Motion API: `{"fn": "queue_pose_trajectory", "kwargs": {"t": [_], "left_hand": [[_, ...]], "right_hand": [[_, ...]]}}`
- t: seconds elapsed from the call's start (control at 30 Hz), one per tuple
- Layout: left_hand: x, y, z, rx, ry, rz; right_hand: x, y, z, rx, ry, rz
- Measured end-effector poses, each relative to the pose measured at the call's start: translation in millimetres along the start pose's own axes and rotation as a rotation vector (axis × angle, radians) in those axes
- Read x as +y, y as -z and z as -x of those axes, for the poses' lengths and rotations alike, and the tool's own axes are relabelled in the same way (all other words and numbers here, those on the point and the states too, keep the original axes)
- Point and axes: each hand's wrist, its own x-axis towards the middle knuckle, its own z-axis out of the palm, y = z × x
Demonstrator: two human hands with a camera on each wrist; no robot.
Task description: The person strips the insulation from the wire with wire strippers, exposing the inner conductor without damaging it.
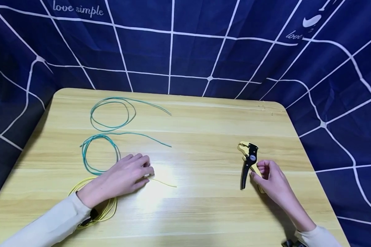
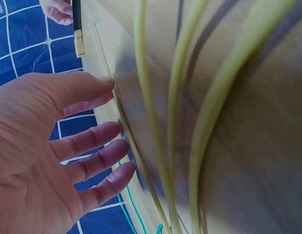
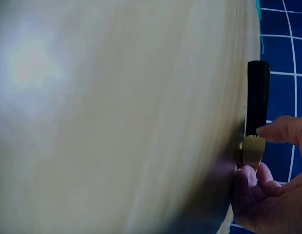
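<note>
Nearest the person, a yellow wire (image 1: 103, 209) lies coiled on the wooden table (image 1: 204, 212) at the near left, partly under the left forearm in its pale sleeve (image 1: 49, 226). The left hand (image 1: 123, 176) rests palm down just beyond that coil, its fingers fairly straight and spread, the fingertips (image 2: 119, 127) pressing on the loose end of the yellow wire, which runs out to the right past them; the left wrist view shows the fingers laid against the tabletop beside the strand rather than curled round it. On the right side, well apart from the left hand, the right hand (image 1: 270, 180) has its fingers curled about the handles of a yellow and black wire stripper (image 1: 248, 161), which lies on the table with its head pointing away from the person; the right wrist view shows the thumb and fingers touching the black handle. Farther back on the left, a green wire (image 1: 99, 152) lies in a loop just beyond the left hand, and a second green wire (image 1: 111, 113) lies looped beyond that, near the far edge. Behind the table hangs a dark blue cloth (image 1: 188, 44) with white grid lines.
</note>
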Motion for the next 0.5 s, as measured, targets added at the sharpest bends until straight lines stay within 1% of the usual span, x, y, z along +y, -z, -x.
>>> {"fn": "queue_pose_trajectory", "kwargs": {"t": [0.2,0.33,0.4,0.5], "left_hand": [[0.8,-2.0,-1.1,0.007,0.004,0.044],[0.5,-4.3,-2.2,0.013,0.004,0.082],[-0.1,-6.2,-3.3,0.017,-0.003,0.096],[-1.5,-8.8,-4.1,0.022,-0.018,0.116]], "right_hand": [[3.5,5.4,-2.7,-0.061,-0.058,0.080],[4.6,7.8,-5.6,-0.094,-0.051,0.127],[5.0,8.3,-6.8,-0.095,-0.039,0.155],[5.2,8.5,-8.3,-0.097,-0.031,0.167]]}}
